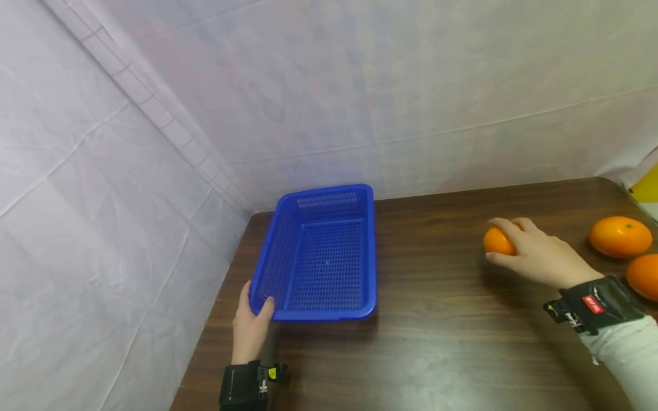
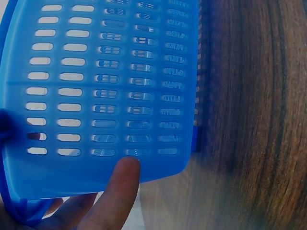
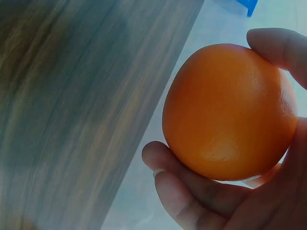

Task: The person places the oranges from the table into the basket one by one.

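Observation:
A blue perforated plastic basket [image 1: 329, 315] stands on the left part of the wooden table, with nothing inside it. My left hand [image 1: 250, 328] grips its near left corner, thumb over the rim and fingers outside; the left wrist view shows a fingertip against the slotted wall [image 2: 86, 84]. Over the table's right side, my right hand [image 1: 545, 257] holds an orange [image 1: 497, 242] between thumb and fingers. In the right wrist view the orange [image 3: 228, 112] appears raised beside the tabletop, fingers curled under and around it.
Two more oranges lie at the right: one whole in view [image 1: 620, 236], another orange [image 1: 645, 277] cut by the frame edge near my right wrist. A yellow item [image 1: 646, 185] shows at the far right edge. White cloth [image 1: 411, 114] hangs behind and left of the brown table [image 1: 426, 342].

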